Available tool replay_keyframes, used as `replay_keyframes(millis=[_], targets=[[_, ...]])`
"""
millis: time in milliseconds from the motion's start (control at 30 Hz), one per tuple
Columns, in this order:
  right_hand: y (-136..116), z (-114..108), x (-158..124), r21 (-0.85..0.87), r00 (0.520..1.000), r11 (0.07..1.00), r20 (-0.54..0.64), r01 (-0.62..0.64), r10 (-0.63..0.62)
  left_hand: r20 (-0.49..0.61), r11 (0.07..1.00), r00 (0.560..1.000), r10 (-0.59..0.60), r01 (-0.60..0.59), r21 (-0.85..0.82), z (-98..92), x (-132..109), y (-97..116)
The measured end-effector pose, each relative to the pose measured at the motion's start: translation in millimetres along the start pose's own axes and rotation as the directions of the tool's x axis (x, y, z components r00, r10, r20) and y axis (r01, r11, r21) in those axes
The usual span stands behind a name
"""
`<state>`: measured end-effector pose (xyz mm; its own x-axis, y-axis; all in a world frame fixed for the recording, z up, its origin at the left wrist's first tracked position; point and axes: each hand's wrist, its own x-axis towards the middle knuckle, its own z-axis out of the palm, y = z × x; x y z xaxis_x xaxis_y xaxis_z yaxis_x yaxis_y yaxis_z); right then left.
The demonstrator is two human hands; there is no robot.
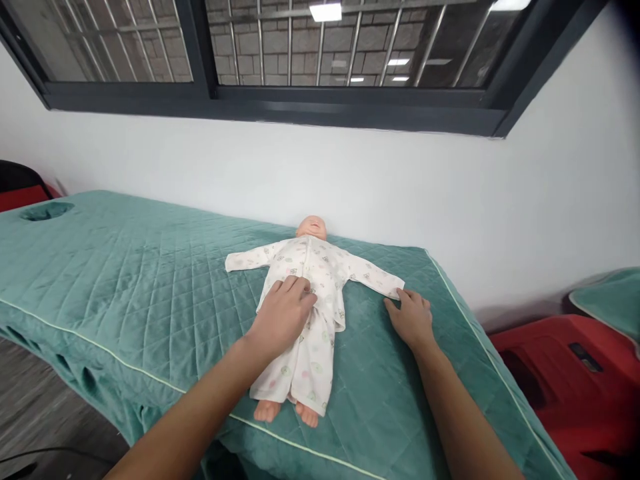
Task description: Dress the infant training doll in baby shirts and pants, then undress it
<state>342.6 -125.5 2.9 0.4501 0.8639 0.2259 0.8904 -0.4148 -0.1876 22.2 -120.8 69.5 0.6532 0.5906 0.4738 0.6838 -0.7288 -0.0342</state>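
Note:
A baby doll (311,229) in a white printed romper (320,267) lies on its back on a green quilted massage bed (125,273), arms spread, bare feet toward me. My left hand (283,313) rests on the doll's belly with its fingers curled into the cloth. My right hand (411,319) lies on the cover at the end of the doll's sleeve (385,283), fingers bent and touching the cuff.
The bed stands against a white wall under a dark-framed barred window (320,60). A face hole (47,211) shows at the bed's far left end. A red object (565,373) stands to the right, beside another green cover (610,300).

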Motion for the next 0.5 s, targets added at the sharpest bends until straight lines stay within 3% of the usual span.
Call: replay_keyframes(millis=[133,267,367,500], targets=[[3,-1,3,0.07,0.996,0.998,-0.086,-0.007,0.013,-0.104,0.999,0.994,-0.036,0.034,-0.029,5.1,-11,0],[2,0,3,0.055,1.0,0.998,-0.023,-0.018,0.019,-0.131,0.982,0.989,-0.073,0.048,-0.184,12.9,-29,-16],[-1,1,2,0.023,1.0,1.0,0.01,-0.006,0.006,-0.181,0.952,0.953,-0.243,0.199,-0.231,29.9,-43,-58],[-3,2,1,-0.002,1.0,1.0,0.023,0.009,-0.009,-0.081,0.806,0.802,-0.592,0.587,-0.075,57.8,-54,-133]])
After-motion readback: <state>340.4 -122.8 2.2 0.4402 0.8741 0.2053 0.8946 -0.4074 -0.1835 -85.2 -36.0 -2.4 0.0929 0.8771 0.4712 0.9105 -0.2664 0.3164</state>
